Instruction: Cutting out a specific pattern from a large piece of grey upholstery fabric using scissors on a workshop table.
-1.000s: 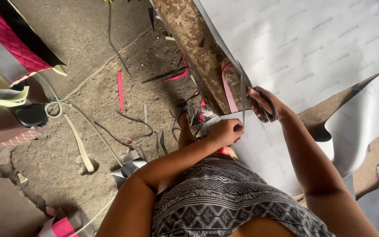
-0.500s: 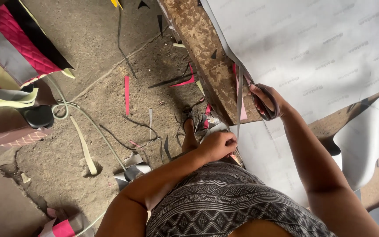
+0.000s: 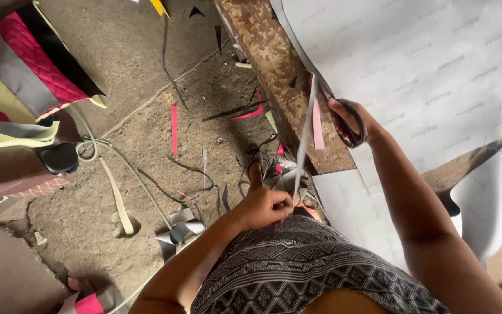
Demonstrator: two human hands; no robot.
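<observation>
Head view: the right hand (image 3: 350,119) grips dark-handled scissors (image 3: 344,125) at the edge of the pale grey sheet (image 3: 425,64) on the bench (image 3: 268,64) (worn, mottled brown), while the left hand (image 3: 265,207) pinches the cut grey strip (image 3: 304,139) taut between them.

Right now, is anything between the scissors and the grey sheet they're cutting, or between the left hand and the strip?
Nothing visible is in the way. The right hand holds the scissors right at the edge of the grey sheet. The left hand already pinches the lower end of the cut strip, which runs taut up to the blades.
</observation>
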